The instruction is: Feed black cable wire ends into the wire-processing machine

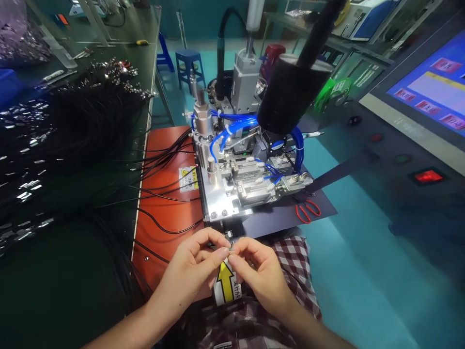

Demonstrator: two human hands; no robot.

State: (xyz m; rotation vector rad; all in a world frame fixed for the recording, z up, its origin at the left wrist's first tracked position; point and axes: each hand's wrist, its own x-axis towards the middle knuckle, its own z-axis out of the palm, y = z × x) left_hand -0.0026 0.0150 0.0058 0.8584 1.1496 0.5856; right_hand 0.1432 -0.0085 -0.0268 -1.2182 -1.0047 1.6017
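Both hands meet at the front edge of a metal machine (221, 194). My left hand (198, 259) is closed in a pinch, thumb against forefinger. Facing it, my right hand (257, 269) pinches too, its fingertips almost touching the left ones. A tiny shiny piece (231, 250) shows between the fingertips; its shape is too small to make out. Just below the hands lies a white label with a yellow arrow (225, 283). Black cables (170, 230) run over the orange plate (163, 203) beside the machine.
A dark heap of cables (94, 97) covers the bench at left. Red-handled scissors (308, 212) rest on the dark plate right of the machine. A black cylinder (290, 94) hangs above it. A control screen (432, 82) stands at right, with stools (191, 63) behind.
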